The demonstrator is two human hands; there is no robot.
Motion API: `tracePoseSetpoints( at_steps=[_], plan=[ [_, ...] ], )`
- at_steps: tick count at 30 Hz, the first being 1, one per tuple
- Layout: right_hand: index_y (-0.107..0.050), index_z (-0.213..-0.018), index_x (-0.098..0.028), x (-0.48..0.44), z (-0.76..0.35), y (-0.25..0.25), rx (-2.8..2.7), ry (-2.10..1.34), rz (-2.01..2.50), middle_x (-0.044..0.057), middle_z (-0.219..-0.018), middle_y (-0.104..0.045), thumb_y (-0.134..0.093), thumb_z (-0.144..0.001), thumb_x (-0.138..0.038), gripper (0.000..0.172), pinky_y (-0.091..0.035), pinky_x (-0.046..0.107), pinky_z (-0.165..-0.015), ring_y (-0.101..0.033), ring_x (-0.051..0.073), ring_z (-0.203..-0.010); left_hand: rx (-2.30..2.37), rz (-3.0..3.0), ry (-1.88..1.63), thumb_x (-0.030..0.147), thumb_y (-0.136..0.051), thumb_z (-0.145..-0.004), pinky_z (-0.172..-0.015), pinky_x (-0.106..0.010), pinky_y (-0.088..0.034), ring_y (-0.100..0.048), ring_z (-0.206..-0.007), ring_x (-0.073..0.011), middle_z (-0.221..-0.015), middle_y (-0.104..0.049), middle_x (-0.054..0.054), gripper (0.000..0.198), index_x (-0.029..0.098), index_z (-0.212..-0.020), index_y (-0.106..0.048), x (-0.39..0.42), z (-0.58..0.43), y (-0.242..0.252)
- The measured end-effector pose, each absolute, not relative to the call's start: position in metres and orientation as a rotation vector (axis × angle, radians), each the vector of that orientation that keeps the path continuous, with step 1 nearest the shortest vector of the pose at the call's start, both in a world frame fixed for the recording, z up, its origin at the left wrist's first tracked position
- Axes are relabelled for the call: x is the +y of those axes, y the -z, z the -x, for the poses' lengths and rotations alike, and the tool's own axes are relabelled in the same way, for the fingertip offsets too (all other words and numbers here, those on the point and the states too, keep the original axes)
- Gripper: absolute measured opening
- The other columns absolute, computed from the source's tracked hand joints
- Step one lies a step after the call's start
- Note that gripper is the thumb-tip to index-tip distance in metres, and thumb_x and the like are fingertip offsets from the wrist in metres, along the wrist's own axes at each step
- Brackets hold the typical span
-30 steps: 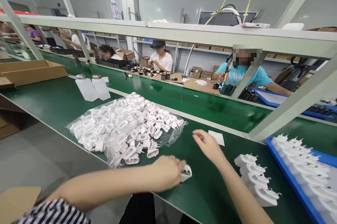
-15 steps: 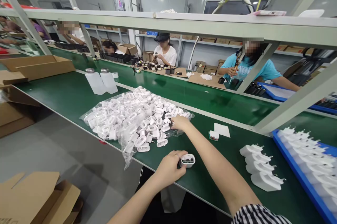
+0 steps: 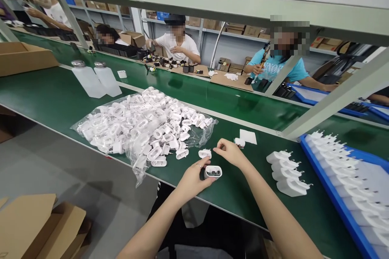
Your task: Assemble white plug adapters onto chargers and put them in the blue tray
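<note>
My left hand (image 3: 193, 178) grips a white oval charger housing (image 3: 213, 172) between thumb and fingers; its open end faces up and shows dark parts inside. My right hand (image 3: 230, 153) is closed in a pinch at the pin side of a small white plug cap (image 3: 205, 153), just beyond the housing. The exact contact at the pins is too small to see clearly. Left of both hands, a heap of white plug caps (image 3: 146, 121) lies in and on a clear plastic bag (image 3: 138, 170).
A blue tray (image 3: 326, 186) of white chargers stands at right, beside several loose chargers (image 3: 285, 170). A small white part (image 3: 240, 142) lies by a white paper (image 3: 248, 136). Two bottles (image 3: 88, 80) stand at left. A shelf post (image 3: 334, 88) slants down; co-workers sit across.
My right hand has drawn back from the heap towards my left hand, and a plug cap is now at its fingertips. My left hand keeps the housing. The view has tilted down.
</note>
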State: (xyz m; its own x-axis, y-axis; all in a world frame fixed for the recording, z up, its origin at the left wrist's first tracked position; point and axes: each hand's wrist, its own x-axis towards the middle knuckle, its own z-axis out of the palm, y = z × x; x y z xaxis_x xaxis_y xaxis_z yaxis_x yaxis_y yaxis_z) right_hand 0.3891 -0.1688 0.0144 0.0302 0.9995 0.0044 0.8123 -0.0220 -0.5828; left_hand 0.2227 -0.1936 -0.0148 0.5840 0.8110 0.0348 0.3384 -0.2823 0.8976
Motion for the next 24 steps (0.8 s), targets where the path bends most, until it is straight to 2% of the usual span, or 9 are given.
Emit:
tracePoseSetpoints(
  at_steps=[5, 8, 10, 13, 15, 18, 20, 24],
  plan=[
    [-0.045, -0.065, -0.019, -0.166, -0.376, -0.007, -1.668, -0.770, 2.017, -0.002, -0.054, -0.052, -0.038, -0.068, -0.043, 0.025, -0.035, 0.022, -0.044, -0.048, 0.010, -0.045, 0.971, -1.955, -0.729, 0.027, -0.053, -0.061, -0.080, -0.029, -0.036, -0.044, -0.093, -0.0175, -0.097, -0.052, -0.003, 0.035, 0.020, -0.095, -0.048, -0.199, -0.222, 0.020],
    [-0.047, -0.065, -0.018, -0.167, -0.365, -0.013, -1.768, -0.775, 2.127, 0.000, -0.054, -0.054, -0.045, -0.064, -0.039, 0.021, -0.034, 0.022, -0.043, -0.050, 0.012, -0.048, 1.157, -1.891, -0.834, 0.030, -0.047, -0.067, -0.068, -0.027, -0.040, -0.049, -0.080, -0.0155, -0.089, -0.053, -0.004, 0.026, 0.018, -0.090, -0.048, -0.196, -0.218, 0.020],
    [-0.048, -0.070, -0.018, -0.170, -0.363, -0.016, -1.745, -0.794, 2.154, 0.000, -0.053, -0.054, -0.048, -0.063, -0.037, 0.020, -0.035, 0.023, -0.041, -0.050, 0.013, -0.046, 1.264, -1.829, -0.855, 0.031, -0.041, -0.071, -0.062, -0.026, -0.041, -0.052, -0.070, -0.0133, -0.091, -0.051, -0.007, 0.026, 0.016, -0.092, -0.045, -0.187, -0.217, 0.018],
    [-0.045, -0.078, -0.018, -0.177, -0.364, -0.015, -1.580, -1.023, 2.077, -0.003, -0.050, -0.051, -0.048, -0.064, -0.031, 0.019, -0.037, 0.022, -0.037, -0.049, 0.011, -0.038, 1.233, -1.783, -0.675, 0.029, -0.043, -0.070, -0.058, -0.025, -0.041, -0.053, -0.057, -0.0108, -0.089, -0.054, -0.007, 0.028, 0.014, -0.093, -0.045, -0.167, -0.222, 0.011],
    [-0.043, -0.078, -0.018, -0.181, -0.365, -0.012, -1.441, -1.149, 1.975, -0.005, -0.050, -0.050, -0.048, -0.064, -0.024, 0.015, -0.039, 0.021, -0.037, -0.049, 0.009, -0.038, 1.129, -1.725, -0.528, 0.029, -0.047, -0.066, -0.052, -0.023, -0.041, -0.052, -0.051, -0.0102, -0.079, -0.057, -0.004, 0.024, 0.014, -0.085, -0.048, -0.155, -0.228, 0.009],
    [-0.044, -0.072, -0.018, -0.185, -0.367, -0.007, -1.272, -1.186, 1.780, -0.005, -0.056, -0.050, -0.049, -0.062, -0.018, 0.011, -0.043, 0.020, -0.045, -0.052, 0.008, -0.046, 1.068, -1.658, -0.518, 0.026, -0.050, -0.062, -0.049, -0.021, -0.040, -0.053, -0.052, -0.0114, -0.066, -0.056, 0.000, 0.014, 0.015, -0.070, -0.049, -0.144, -0.237, 0.010],
    [-0.044, -0.072, -0.018, -0.187, -0.367, -0.006, -1.171, -1.132, 1.665, -0.005, -0.061, -0.050, -0.053, -0.059, -0.019, 0.016, -0.044, 0.021, -0.048, -0.053, 0.007, -0.051, 1.062, -1.653, -0.611, 0.024, -0.050, -0.061, -0.051, -0.022, -0.040, -0.053, -0.055, -0.0120, -0.060, -0.054, 0.001, 0.009, 0.016, -0.063, -0.047, -0.143, -0.240, 0.012],
    [-0.048, -0.081, -0.017, -0.190, -0.364, -0.010, -1.097, -1.094, 1.549, -0.001, -0.073, -0.054, -0.059, -0.053, -0.024, 0.031, -0.045, 0.023, -0.053, -0.054, 0.010, -0.059, 0.791, -1.548, -0.817, 0.023, -0.047, -0.064, -0.061, -0.022, -0.041, -0.054, -0.068, -0.0111, -0.072, -0.055, 0.000, 0.009, 0.017, -0.067, -0.041, -0.150, -0.241, 0.009]
  ],
)
